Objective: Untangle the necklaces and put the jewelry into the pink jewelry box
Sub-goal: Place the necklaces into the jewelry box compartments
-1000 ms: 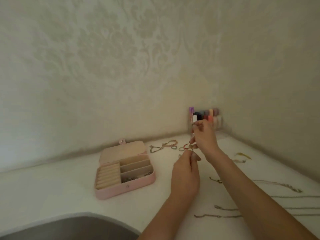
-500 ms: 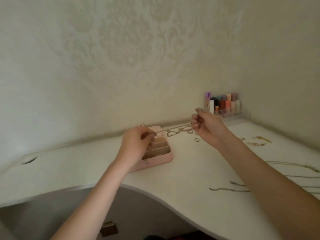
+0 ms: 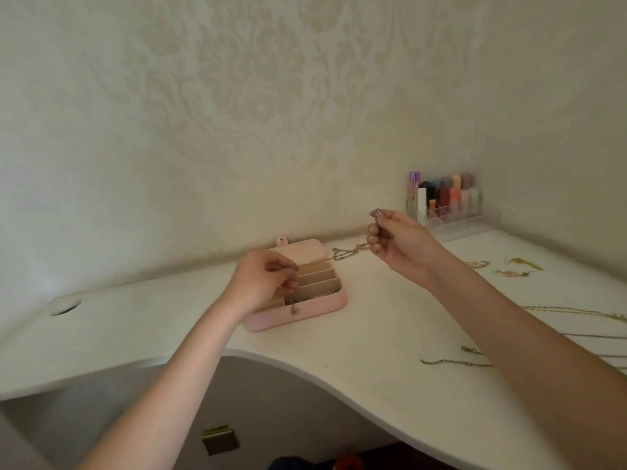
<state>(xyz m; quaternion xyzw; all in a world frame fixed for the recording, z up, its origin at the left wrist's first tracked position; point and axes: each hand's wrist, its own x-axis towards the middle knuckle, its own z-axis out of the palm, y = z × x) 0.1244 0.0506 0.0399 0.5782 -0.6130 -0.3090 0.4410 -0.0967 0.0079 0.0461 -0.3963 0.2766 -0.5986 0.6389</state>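
From the head view, your left hand [image 3: 263,283] hovers over the open pink jewelry box [image 3: 298,300], its fingers curled and pinching one end of a thin chain [image 3: 293,304] so that the loose end drops into the front compartment rather than onto the surface [image 3: 373,327]; a small clasp or pendant dangles just below the fingertips, over the box's front wall. Your right hand [image 3: 395,245] is raised well to the right of the box, its grip pinched on a small metal piece [image 3: 377,213] held upright, probably the other end of the same chain, though the link between the two hands is too fine to trace. Holding it high likely keeps the strand taut and clear of knots. More necklaces [image 3: 454,362] lie spread on the surface on the right, well apart from the box.
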